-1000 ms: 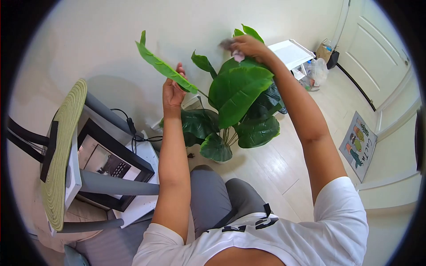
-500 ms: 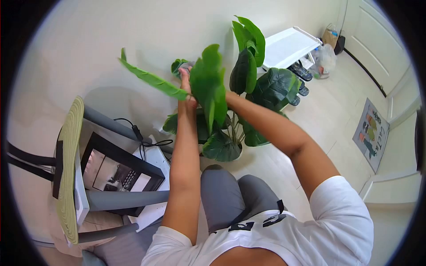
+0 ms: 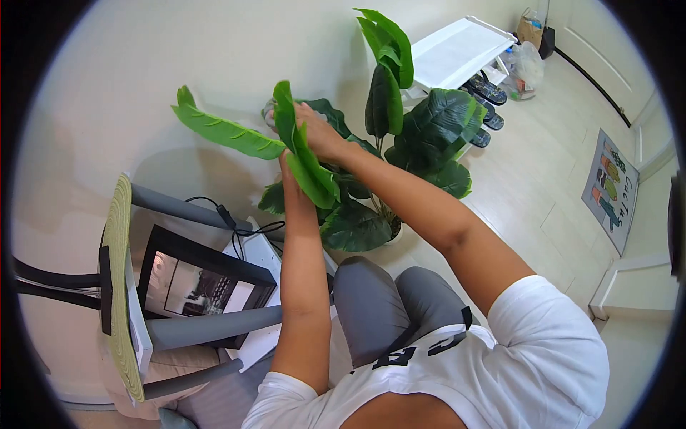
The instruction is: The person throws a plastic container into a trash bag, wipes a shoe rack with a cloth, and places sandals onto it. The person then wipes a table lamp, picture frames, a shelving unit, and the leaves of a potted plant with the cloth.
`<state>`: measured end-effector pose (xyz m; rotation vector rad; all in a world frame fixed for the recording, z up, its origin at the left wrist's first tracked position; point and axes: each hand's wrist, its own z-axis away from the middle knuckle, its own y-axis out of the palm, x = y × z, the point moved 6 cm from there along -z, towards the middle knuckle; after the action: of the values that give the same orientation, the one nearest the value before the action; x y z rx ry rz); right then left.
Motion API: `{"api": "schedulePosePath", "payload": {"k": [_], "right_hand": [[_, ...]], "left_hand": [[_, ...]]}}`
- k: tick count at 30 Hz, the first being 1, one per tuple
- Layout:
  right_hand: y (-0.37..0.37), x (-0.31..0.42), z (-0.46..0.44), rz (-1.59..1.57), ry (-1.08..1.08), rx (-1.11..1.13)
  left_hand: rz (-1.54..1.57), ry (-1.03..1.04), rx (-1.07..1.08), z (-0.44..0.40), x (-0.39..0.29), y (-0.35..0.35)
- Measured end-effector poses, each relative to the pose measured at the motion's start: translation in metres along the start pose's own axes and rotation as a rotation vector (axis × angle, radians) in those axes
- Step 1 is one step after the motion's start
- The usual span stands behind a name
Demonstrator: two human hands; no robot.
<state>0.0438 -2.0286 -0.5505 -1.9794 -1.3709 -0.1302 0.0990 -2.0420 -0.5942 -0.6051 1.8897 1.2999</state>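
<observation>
A large artificial-looking potted plant [image 3: 357,225] with broad green leaves stands before me against the wall. Both my arms reach into its foliage. My right hand [image 3: 318,132] is behind an upright bright green leaf [image 3: 304,157], fingers bent and closed; what they grip is hidden. My left hand [image 3: 286,151] is mostly covered by that same leaf, so its fingers do not show. Another long leaf [image 3: 229,132] sticks out to the left from beside my left wrist. A small grey, cloth-like piece [image 3: 270,113] shows just beyond the hands.
At left stands a chair with a woven round mat [image 3: 118,286] and grey legs, beside a black picture box [image 3: 204,279] and a black cable [image 3: 239,232]. A white rack [image 3: 461,53] with slippers [image 3: 486,89], bags [image 3: 529,64] and a cactus doormat [image 3: 611,186] are at right.
My right hand has moved left and up, closer to my left hand. The upright leaf between them has shifted left and now covers most of my left hand. The view has shifted slightly.
</observation>
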Motion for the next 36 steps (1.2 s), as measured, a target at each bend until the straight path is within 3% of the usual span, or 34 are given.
{"api": "schedulePosePath", "payload": {"k": [3,4,6,7,9,12,14,16,18,19,20,21,22,23,24,25,26,27,28,29,31,35,36], "right_hand": [[0.011,-0.036,0.029,0.086,0.263,-0.253],[0.007,-0.041,0.037,0.097,0.268,-0.251],[0.008,-0.062,0.062,-0.263,0.475,-0.112],[0.000,-0.063,0.067,-0.092,0.298,-0.171],[-0.036,-0.035,0.077,0.035,0.211,-0.274],[-0.127,0.034,0.072,-0.043,0.503,-0.212],[-0.145,0.018,0.087,-0.734,0.404,-0.631],[-0.158,0.015,0.108,-0.845,0.425,-0.687],[-0.160,0.014,0.117,-0.950,0.434,-0.747],[-0.157,0.011,0.125,-0.819,0.445,-0.827],[-0.155,0.009,0.132,-0.686,0.453,-0.906],[-0.149,0.006,0.132,-0.683,0.445,-0.909],[-0.149,0.016,0.128,-0.096,0.405,-0.840],[-0.142,0.021,0.117,0.014,0.374,-0.850],[-0.136,0.027,0.105,0.125,0.346,-0.863],[-0.128,0.023,0.091,-0.235,0.336,-0.980],[-0.112,0.015,0.077,-0.551,0.445,-0.816],[-0.110,0.037,0.072,-0.407,0.486,-0.845],[-0.094,0.029,0.060,-0.605,0.529,-0.741],[-0.084,0.033,0.053,-0.485,0.445,-0.727],[-0.073,0.045,0.044,-0.328,0.336,-0.687],[-0.060,0.069,0.047,-0.322,0.307,-0.621],[-0.058,0.070,0.047,-0.345,0.327,-0.575]], "left_hand": [[0.114,0.045,0.020,-0.005,0.000,-0.009],[0.081,0.019,-0.068,-0.024,0.008,-0.049],[0.062,-0.023,-0.156,-0.033,0.012,-0.076],[0.052,-0.015,-0.238,-0.029,0.009,-0.076],[0.077,-0.004,-0.291,-0.026,0.003,-0.079],[0.145,-0.009,-0.220,-0.021,-0.003,-0.069],[0.156,0.039,-0.177,-0.007,-0.006,-0.056],[-0.155,0.162,-0.172,0.016,-0.014,-0.045],[-0.115,0.111,-0.279,0.042,-0.018,-0.030],[-0.078,0.061,-0.385,0.059,-0.015,-0.025],[-0.159,0.171,-0.416,0.076,-0.018,-0.018],[-0.238,0.285,-0.446,0.096,-0.019,-0.008],[-0.410,0.504,-0.547,0.123,-0.021,0.011],[-0.584,0.724,-0.644,0.154,-0.020,0.036],[-0.689,0.834,-0.536,0.177,-0.005,0.053],[-0.792,0.939,-0.421,0.200,0.016,0.063],[-0.933,0.916,-0.185,0.210,0.050,0.071],[-1.145,0.779,0.143,0.214,0.066,0.099],[-1.160,0.689,0.171,0.209,0.092,0.105],[-1.173,0.601,0.197,0.192,0.118,0.106],[-0.979,0.669,0.260,0.145,0.125,0.112],[-1.050,0.662,-0.325,0.049,0.116,0.083],[-1.043,0.672,-0.331,0.029,0.116,0.081]]}}
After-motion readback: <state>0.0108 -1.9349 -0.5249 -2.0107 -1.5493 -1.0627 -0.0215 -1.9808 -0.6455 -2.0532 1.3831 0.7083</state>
